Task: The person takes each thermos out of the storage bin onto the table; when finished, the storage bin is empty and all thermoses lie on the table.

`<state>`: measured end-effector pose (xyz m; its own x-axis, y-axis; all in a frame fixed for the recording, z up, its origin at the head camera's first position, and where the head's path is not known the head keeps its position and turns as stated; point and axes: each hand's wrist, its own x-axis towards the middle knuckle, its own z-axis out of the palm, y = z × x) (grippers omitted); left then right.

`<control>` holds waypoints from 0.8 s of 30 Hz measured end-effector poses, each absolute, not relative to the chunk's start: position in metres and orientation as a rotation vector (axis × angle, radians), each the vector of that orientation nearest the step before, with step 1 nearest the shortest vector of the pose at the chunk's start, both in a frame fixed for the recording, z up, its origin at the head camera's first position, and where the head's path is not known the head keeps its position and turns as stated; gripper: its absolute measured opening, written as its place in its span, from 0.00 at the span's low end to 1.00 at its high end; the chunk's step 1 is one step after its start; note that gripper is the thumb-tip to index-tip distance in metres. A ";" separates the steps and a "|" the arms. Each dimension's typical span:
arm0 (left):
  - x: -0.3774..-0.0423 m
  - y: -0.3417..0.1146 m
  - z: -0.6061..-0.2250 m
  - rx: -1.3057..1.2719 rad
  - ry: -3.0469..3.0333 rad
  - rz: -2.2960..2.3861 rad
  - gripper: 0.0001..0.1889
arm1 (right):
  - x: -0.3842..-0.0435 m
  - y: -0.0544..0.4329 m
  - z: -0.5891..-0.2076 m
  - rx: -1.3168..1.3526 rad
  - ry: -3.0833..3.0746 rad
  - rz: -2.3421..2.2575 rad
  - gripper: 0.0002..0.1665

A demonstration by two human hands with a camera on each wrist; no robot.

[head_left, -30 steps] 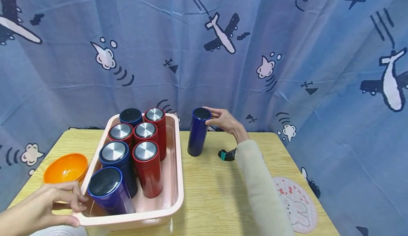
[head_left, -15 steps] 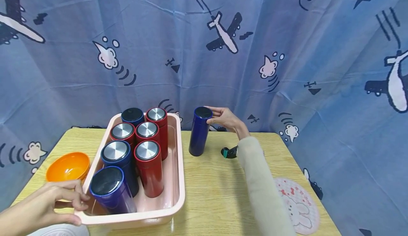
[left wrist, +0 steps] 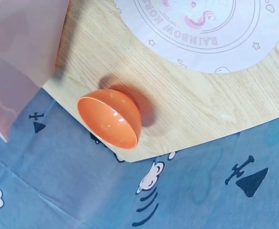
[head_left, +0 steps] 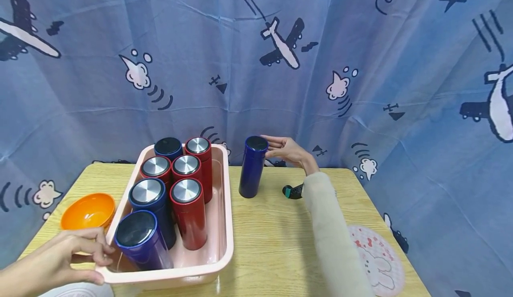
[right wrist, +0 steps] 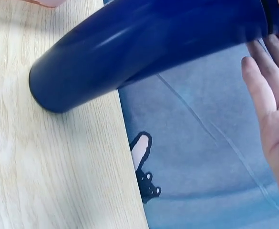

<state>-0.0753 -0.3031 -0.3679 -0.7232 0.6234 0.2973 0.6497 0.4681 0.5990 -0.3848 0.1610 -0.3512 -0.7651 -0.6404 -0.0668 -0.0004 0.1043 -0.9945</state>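
The blue flask is at the fingers of the right hand, which pinches it lightly beside its black lid, thumb in front and the longer fingers behind. It is just to the right of the pink tub, near the tub's far end, upright or close to it, its base apparently meeting the desk.

It looks rigid and hard-walled, likely metal, moderately heavy if filled; the glossy coat could slide under dry fingertips. The high hold probably lets the base swing, so a wrap around the middle of the body should be steadier than one at the lid, which might be loose.

The left hand grips the tub's near-left corner. Inside the tub, seven flasks stand close together, among them a red flask; left of the tub is an orange bowl.
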 end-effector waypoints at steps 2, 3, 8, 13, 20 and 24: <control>-0.075 -0.303 -0.368 -1.157 -2.662 -1.128 0.16 | -0.384 0.167 -0.352 -0.610 1.903 -1.719 0.39; -0.075 -0.303 -0.369 -1.158 -2.663 -1.136 0.16 | -0.384 0.170 -0.353 -0.602 1.903 -1.728 0.38; -0.076 -0.302 -0.370 -1.186 -2.625 -1.205 0.17 | -0.381 0.184 -0.353 -0.595 1.879 -1.769 0.36; -0.077 -0.302 -0.372 -1.240 -2.555 -1.284 0.18 | -0.379 0.195 -0.353 -0.584 1.859 -1.793 0.36; -0.077 -0.304 -0.373 -1.218 -2.604 -1.378 0.17 | -0.372 0.205 -0.355 -0.547 1.835 -1.872 0.33; -0.078 -0.305 -0.373 -1.203 -2.634 -1.387 0.16 | -0.366 0.211 -0.356 -0.533 1.857 -1.892 0.31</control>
<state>-0.0780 -0.3054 -0.3732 -0.7172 0.6437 0.2668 0.5843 0.3468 0.7337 -0.3662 0.2106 -0.3559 -0.8315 -0.5549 -0.0283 0.0387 -0.0070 -0.9992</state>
